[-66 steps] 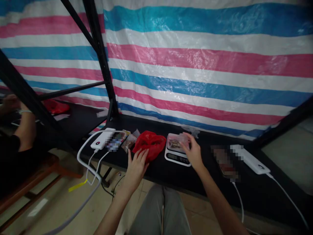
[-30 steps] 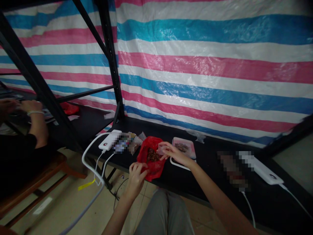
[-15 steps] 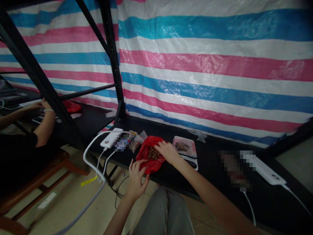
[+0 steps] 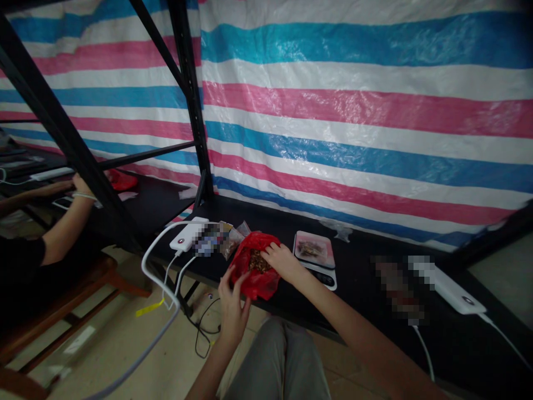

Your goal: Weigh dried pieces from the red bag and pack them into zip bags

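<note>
A red plastic bag (image 4: 266,284) lies spread at the near side of the black table, with small brown dried pieces (image 4: 257,261) heaped in its mouth. My left hand (image 4: 234,303) holds the bag's left front side, fingers bent against the red film and thumb below. Over the bag's right rim reaches my right hand (image 4: 281,261), fingers curled close together at the brown pieces; anything between its fingertips is hidden. Just right of that hand stands a white digital scale (image 4: 325,278), bearing a clear packet (image 4: 313,250) of brown pieces.
Clear packets (image 4: 232,243), a blurred-out device and a white power bank (image 4: 185,236) with cables lie left of the bag. Another power bank (image 4: 458,294) sits far right. A black frame post (image 4: 194,111) rises behind. A co-worker's arm (image 4: 69,228) is at far left.
My left hand has moved up against the bag's side and its fingers now curl on it. The bag's front edge has shifted slightly. My right hand stays at the brown pieces.
</note>
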The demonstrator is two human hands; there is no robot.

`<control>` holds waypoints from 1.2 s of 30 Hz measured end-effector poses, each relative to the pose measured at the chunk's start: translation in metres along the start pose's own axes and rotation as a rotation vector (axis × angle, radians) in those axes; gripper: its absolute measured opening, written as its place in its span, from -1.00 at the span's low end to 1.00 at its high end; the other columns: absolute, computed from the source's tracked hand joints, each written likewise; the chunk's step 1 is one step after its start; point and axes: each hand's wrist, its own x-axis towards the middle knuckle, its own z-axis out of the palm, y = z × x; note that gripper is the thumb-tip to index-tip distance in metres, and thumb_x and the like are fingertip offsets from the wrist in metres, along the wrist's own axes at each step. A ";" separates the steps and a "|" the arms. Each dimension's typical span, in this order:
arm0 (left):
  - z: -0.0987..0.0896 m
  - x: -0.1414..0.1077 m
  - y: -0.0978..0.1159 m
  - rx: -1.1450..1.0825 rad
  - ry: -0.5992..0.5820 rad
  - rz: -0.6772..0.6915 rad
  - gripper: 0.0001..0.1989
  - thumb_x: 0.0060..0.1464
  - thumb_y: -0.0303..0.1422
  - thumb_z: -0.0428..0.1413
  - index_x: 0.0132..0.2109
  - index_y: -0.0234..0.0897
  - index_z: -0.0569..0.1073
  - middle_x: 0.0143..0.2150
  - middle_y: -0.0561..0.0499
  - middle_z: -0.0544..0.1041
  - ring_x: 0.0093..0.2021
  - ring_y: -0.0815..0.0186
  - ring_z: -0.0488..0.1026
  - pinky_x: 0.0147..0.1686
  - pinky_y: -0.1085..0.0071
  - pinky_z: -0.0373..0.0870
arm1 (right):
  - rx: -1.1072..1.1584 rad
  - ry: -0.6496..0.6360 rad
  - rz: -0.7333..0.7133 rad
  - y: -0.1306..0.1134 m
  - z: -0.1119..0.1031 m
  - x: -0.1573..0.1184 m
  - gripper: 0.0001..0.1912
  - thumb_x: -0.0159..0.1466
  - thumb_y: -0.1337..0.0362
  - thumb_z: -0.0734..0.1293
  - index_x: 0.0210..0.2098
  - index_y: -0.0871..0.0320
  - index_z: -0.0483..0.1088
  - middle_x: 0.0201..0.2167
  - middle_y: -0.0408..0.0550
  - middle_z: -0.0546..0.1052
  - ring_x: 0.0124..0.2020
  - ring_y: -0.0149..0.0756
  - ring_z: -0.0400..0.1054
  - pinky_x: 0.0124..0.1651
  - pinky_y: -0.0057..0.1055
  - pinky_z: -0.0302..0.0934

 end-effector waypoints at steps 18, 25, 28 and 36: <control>0.022 0.025 0.025 -0.552 -0.049 -0.308 -0.41 0.04 -0.48 -0.04 0.23 -0.22 0.04 0.23 -0.13 0.16 0.19 0.19 0.16 0.13 0.22 0.17 | 0.236 0.019 0.056 -0.003 -0.005 -0.003 -0.69 0.21 0.47 0.15 -0.06 0.20 0.32 -0.14 0.08 0.38 -0.09 -0.20 0.23 -0.16 -0.34 0.20; 0.020 0.030 0.018 -0.744 -0.051 -0.310 -0.52 0.05 -0.39 -0.02 0.15 -0.28 0.17 0.16 -0.14 0.26 0.14 0.19 0.24 0.12 0.24 0.18 | 0.458 0.089 0.149 0.004 0.002 -0.004 -0.63 0.10 0.44 0.30 -0.08 0.16 0.36 -0.13 -0.02 0.43 -0.10 -0.23 0.29 -0.04 -0.32 0.13; 0.017 0.031 0.015 -0.752 -0.035 -0.324 -0.54 0.05 -0.37 -0.01 0.13 -0.28 0.19 0.14 -0.13 0.28 0.14 0.19 0.23 0.12 0.23 0.16 | 0.550 0.128 0.202 0.006 0.007 -0.003 -0.64 0.06 0.41 0.35 -0.12 0.12 0.39 -0.16 -0.04 0.47 -0.11 -0.24 0.31 -0.02 -0.30 0.11; 0.015 0.027 0.009 -0.604 -0.059 -0.285 -0.53 0.05 -0.38 -0.01 0.13 -0.25 0.14 0.13 -0.13 0.24 0.15 0.18 0.18 0.15 0.16 0.08 | 0.950 0.242 0.258 0.010 0.018 0.002 -0.65 0.00 0.36 0.40 -0.18 0.16 0.44 -0.29 -0.08 0.52 -0.33 -0.34 0.35 -0.22 -0.41 0.21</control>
